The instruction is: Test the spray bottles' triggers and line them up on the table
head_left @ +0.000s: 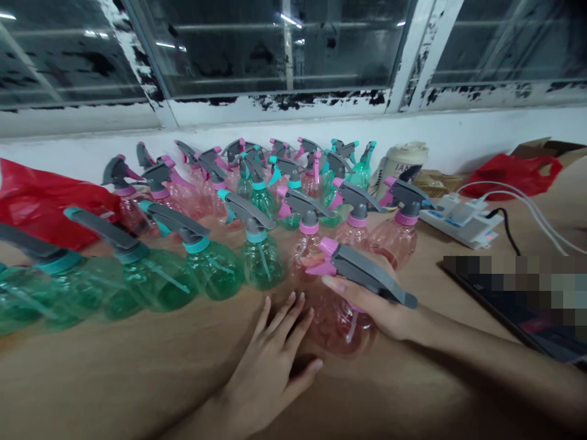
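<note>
A pink spray bottle (343,330) with a grey and pink trigger head stands at the front of the table. Around its neck, below the trigger, my right hand (385,305) is closed. My left hand (273,354) lies on the table just left of that bottle, its fingers spread and holding nothing. Behind my left fingertips is a green spray bottle (263,263), the nearest of a row of green ones running to the left. Further pink spray bottles, one of them (306,244) close behind the held bottle, stand in a group toward the back.
A red plastic bag (50,201) lies at the left. Along the wall stand more bottles and a white paper cup (403,162). At the right are a power strip (465,220) with cables, another red bag (509,174) and a dark-edged device (495,305), partly pixelated.
</note>
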